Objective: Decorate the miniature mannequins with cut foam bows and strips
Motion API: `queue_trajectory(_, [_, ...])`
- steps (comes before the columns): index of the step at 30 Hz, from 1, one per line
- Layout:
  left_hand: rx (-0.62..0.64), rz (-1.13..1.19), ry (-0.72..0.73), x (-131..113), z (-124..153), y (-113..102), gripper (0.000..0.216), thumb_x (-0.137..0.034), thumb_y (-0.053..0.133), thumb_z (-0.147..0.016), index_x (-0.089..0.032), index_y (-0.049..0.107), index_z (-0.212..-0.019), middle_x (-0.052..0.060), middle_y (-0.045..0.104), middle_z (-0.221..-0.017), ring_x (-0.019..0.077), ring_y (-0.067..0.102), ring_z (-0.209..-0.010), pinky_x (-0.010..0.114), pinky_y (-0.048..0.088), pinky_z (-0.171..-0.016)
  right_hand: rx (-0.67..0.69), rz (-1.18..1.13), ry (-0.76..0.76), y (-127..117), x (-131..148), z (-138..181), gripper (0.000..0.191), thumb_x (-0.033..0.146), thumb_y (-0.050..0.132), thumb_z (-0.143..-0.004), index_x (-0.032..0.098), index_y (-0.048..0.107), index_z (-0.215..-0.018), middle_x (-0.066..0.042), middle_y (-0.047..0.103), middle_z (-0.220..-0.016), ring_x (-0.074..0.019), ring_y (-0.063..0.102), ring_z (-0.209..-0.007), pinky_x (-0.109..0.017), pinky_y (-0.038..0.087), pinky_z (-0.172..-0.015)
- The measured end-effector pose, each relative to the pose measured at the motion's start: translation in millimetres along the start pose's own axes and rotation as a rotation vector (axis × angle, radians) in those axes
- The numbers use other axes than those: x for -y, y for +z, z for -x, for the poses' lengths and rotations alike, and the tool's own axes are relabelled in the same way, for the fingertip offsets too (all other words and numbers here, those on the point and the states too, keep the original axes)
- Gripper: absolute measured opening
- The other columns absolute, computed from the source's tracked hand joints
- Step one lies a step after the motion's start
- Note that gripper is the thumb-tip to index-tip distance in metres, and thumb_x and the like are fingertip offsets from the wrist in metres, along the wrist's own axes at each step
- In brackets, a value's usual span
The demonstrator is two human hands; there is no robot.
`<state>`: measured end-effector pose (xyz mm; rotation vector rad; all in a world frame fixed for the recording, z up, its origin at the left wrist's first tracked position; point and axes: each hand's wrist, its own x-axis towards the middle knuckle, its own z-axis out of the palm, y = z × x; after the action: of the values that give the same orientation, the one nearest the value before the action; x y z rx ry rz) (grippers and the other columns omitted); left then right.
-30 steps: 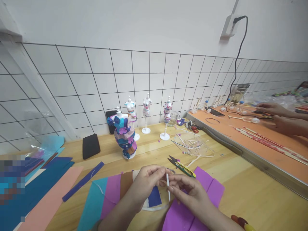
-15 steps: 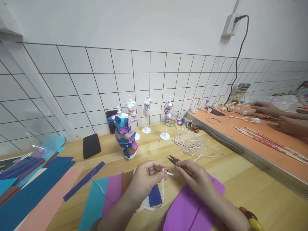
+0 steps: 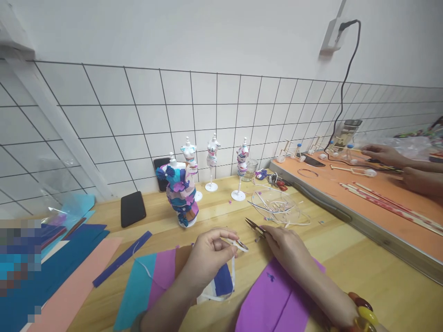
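Since a second ago the snips (image 3: pixel 254 225) have been taken up from the worktop (image 3: pixel 346 258) by the right hand (image 3: pixel 289 246), and the white strip (image 3: pixel 240 244) has been tipped over toward them. The strip is clamped between thumb and forefinger of the left hand (image 3: pixel 207 256). Its short free end is stuck out toward 2 o'clock, and its tail is hung down over the coloured sheets. The blades are pointed toward 10 o'clock, just beside that free end. Because the strip is narrow and limp, it could be bent away from the blades and cut crooked or too short. With so little strip left clear, the left fingers (image 3: pixel 226 246) could be nicked. The left hand is brought in from 7 o'clock, its knuckles raised. The right hand is laid low, back upward, above the purple sheet (image 3: pixel 273 299), with its fingers closed round the handle of the snips.
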<state>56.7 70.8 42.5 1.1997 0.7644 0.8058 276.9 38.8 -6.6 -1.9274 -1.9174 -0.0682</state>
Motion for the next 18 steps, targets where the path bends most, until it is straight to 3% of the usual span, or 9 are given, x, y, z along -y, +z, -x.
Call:
queue_trajectory(3, [0.029, -0.001, -0.032, -1, 0, 0, 0.020, -0.021, 0.071, -0.063, -0.013, 0.065, -0.081, 0.002, 0.064, -0.063, 0.0103, 0.057, -0.059, 0.021, 0.041, -0.058, -0.128, -0.174, 0.026, 0, -4, 0, 0.033, 0.027, 0.040, -0.086, 0.016, 0.065, -0.103, -0.013, 0.070, -0.096, -0.0274, 0.063, -0.089, -0.039, 0.047, -0.076])
queue_trajectory(10, [0.024, 0.032, -0.034, -3, 0, 1, 0.023, -0.022, 0.074, -0.059, -0.013, 0.065, -0.079, 0.002, 0.065, -0.070, 0.0080, 0.054, -0.055, 0.020, 0.039, -0.053, -0.290, -0.652, 0.183, -12, 11, 5, 0.034, 0.039, 0.050, -0.084, 0.017, 0.062, -0.106, -0.011, 0.064, -0.111, -0.0253, 0.055, -0.107, -0.038, 0.044, -0.089])
queue_trajectory(14, [0.029, 0.043, -0.033, -5, 0, 1, 0.024, -0.022, 0.074, -0.060, -0.013, 0.065, -0.080, 0.003, 0.065, -0.073, 0.0084, 0.055, -0.057, 0.021, 0.041, -0.057, -0.263, -0.937, 0.300, -17, 16, 4, 0.038, 0.044, 0.057, -0.079, 0.019, 0.060, -0.109, -0.009, 0.064, -0.109, -0.0232, 0.060, -0.095, -0.037, 0.048, -0.082])
queue_trajectory(18, [0.037, 0.071, -0.026, -4, 0, 1, 0.026, -0.021, 0.075, -0.058, -0.013, 0.064, -0.081, 0.004, 0.065, -0.076, 0.0098, 0.056, -0.059, 0.023, 0.043, -0.060, -0.181, -1.295, 0.456, -15, 13, 0, 0.046, 0.044, 0.064, -0.074, 0.019, 0.055, -0.112, -0.006, 0.067, -0.089, -0.0190, 0.064, -0.074, -0.035, 0.050, -0.074])
